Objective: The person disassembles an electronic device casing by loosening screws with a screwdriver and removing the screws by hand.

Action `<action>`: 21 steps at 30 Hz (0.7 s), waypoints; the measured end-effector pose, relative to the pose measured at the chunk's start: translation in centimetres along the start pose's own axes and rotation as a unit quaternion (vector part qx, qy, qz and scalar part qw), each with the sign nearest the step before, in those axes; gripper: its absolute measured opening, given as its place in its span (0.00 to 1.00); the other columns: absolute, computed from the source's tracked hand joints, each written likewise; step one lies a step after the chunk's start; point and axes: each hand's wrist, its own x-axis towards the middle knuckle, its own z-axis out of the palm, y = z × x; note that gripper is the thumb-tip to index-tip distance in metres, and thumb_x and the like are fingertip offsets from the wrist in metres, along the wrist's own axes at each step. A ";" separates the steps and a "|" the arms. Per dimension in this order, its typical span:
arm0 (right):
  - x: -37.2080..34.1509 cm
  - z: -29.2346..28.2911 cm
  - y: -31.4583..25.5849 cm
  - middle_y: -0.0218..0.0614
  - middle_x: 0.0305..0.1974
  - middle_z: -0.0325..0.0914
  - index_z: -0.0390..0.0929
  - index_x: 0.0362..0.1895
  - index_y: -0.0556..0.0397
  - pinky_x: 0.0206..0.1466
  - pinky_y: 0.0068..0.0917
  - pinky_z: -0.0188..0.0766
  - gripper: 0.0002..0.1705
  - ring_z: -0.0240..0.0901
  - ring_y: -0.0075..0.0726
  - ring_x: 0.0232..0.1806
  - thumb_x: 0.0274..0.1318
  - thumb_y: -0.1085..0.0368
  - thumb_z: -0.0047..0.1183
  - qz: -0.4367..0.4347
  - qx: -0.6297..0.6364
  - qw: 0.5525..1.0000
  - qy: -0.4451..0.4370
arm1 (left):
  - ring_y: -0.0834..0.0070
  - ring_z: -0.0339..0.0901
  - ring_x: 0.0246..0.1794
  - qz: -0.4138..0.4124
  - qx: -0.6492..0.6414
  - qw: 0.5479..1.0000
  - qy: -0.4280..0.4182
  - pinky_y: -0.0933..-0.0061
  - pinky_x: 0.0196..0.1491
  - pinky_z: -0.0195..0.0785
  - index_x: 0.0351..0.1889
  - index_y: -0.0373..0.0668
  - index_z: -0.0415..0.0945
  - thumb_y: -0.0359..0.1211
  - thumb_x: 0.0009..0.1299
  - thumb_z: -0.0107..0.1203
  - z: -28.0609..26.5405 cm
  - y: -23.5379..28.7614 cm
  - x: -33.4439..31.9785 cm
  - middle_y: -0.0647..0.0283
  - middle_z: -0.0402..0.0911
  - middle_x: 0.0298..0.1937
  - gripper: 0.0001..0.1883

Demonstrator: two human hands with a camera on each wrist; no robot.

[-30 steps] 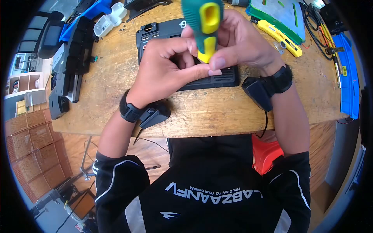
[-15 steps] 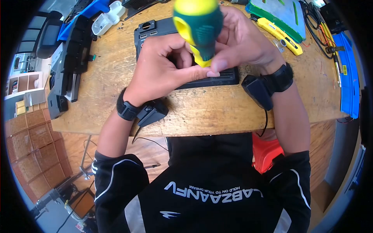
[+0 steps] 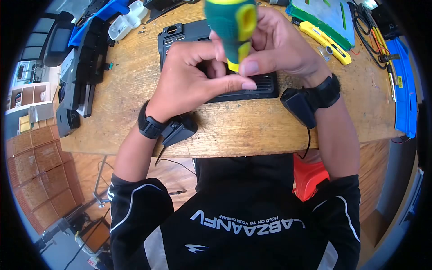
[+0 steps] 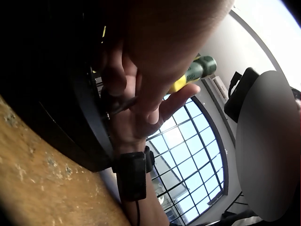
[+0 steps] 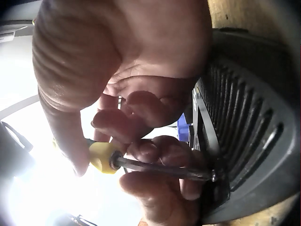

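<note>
A green and yellow screwdriver (image 3: 227,24) stands nearly upright over a black slotted housing (image 3: 266,90) lying on the bench. My right hand (image 3: 283,54) holds the lower handle between thumb and fingertips. Below it, the curled fingers and thumb of my left hand (image 3: 182,83) close around the metal shaft (image 5: 162,168), seen from the side in the right wrist view. The shaft's tip meets a small shiny screw head (image 5: 214,176) beside the vent slots. From above, both hands cover the tip and much of the housing.
A yellow utility knife (image 3: 326,42) lies to the right, near a green-edged mat (image 3: 315,22). Black housings (image 3: 87,63) line the left side. A white divided tray (image 3: 128,21) sits at back left, with tiny screws beside it. The bench edge runs in front of me.
The screwdriver's handle swung toward me, showing its yellow end, then tipped back and turned so a yellow inset faces right. Both hands keep nearly the same place.
</note>
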 end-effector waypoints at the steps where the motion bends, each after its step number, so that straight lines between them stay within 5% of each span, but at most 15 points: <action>1: 0.0 -0.4 0.0 0.38 0.53 0.82 0.73 0.62 0.62 0.36 0.11 0.69 0.37 0.75 0.13 0.35 0.47 0.77 0.74 0.000 0.034 0.999 -0.022 | 0.91 0.70 0.19 0.004 -0.020 1.000 -0.017 0.85 0.24 0.60 0.28 0.39 0.84 0.32 0.59 0.79 -0.1 0.0 0.0 0.73 0.77 0.18 0.12; 3: 0.3 -0.2 -0.4 0.42 0.53 0.83 0.72 0.62 0.63 0.45 0.16 0.79 0.36 0.82 0.22 0.43 0.48 0.77 0.73 -0.002 0.103 0.993 -0.064 | 0.91 0.70 0.19 0.016 -0.021 0.999 -0.023 0.84 0.25 0.62 0.29 0.39 0.84 0.30 0.61 0.77 -0.4 -0.1 0.0 0.72 0.77 0.17 0.11; 7: -0.3 3.9 -1.9 0.42 0.56 0.81 0.71 0.64 0.64 0.40 0.15 0.75 0.38 0.81 0.20 0.40 0.47 0.77 0.73 0.025 0.065 0.991 0.117 | 0.91 0.70 0.18 0.063 0.018 0.998 -0.018 0.84 0.24 0.62 0.31 0.38 0.84 0.29 0.63 0.75 -0.2 -0.5 0.2 0.72 0.76 0.16 0.09; 8: -0.2 2.0 0.2 0.40 0.55 0.81 0.71 0.64 0.64 0.33 0.12 0.69 0.40 0.75 0.15 0.31 0.46 0.77 0.74 -0.041 0.072 0.994 0.076 | 0.91 0.69 0.18 0.045 0.017 0.999 0.000 0.85 0.24 0.61 0.31 0.39 0.84 0.29 0.62 0.76 -0.1 -0.2 0.0 0.73 0.75 0.16 0.09; 14: -0.1 0.2 0.0 0.36 0.51 0.82 0.72 0.64 0.64 0.32 0.09 0.66 0.40 0.69 0.09 0.29 0.44 0.76 0.76 0.000 0.027 1.000 0.005 | 0.90 0.65 0.17 0.009 0.044 0.999 0.025 0.86 0.22 0.57 0.30 0.41 0.82 0.34 0.57 0.81 0.0 -0.2 -0.3 0.72 0.73 0.16 0.15; 17: 0.2 -0.3 1.3 0.39 0.50 0.83 0.70 0.65 0.64 0.34 0.12 0.70 0.38 0.75 0.14 0.33 0.49 0.76 0.73 -0.048 -0.015 0.999 -0.019 | 0.81 0.75 0.24 -0.033 0.040 0.998 -0.024 0.79 0.31 0.69 0.33 0.41 0.85 0.34 0.55 0.79 -0.3 0.4 -0.2 0.66 0.81 0.25 0.14; 19: -0.2 1.6 -0.3 0.45 0.52 0.83 0.69 0.66 0.65 0.38 0.17 0.76 0.34 0.81 0.24 0.38 0.55 0.76 0.67 -0.011 0.011 0.998 0.062 | 0.66 0.81 0.38 0.054 0.081 0.993 -0.060 0.65 0.49 0.76 0.37 0.41 0.87 0.31 0.54 0.74 -0.1 0.4 0.4 0.60 0.86 0.37 0.12; 20: 0.4 0.4 0.0 0.51 0.56 0.82 0.67 0.67 0.65 0.41 0.22 0.81 0.33 0.84 0.31 0.41 0.59 0.76 0.63 -0.058 0.078 0.994 -0.057 | 0.55 0.79 0.49 0.025 0.112 0.988 -0.105 0.57 0.63 0.71 0.40 0.42 0.88 0.29 0.54 0.68 -0.5 0.6 0.2 0.57 0.86 0.48 0.14; 21: 0.0 -0.1 0.0 0.51 0.56 0.82 0.67 0.67 0.65 0.41 0.22 0.81 0.33 0.84 0.31 0.41 0.59 0.76 0.63 -0.058 0.076 0.994 -0.056 | 0.55 0.79 0.49 0.027 0.111 0.988 -0.105 0.57 0.63 0.71 0.40 0.42 0.88 0.29 0.54 0.68 -0.6 0.5 0.3 0.57 0.86 0.48 0.14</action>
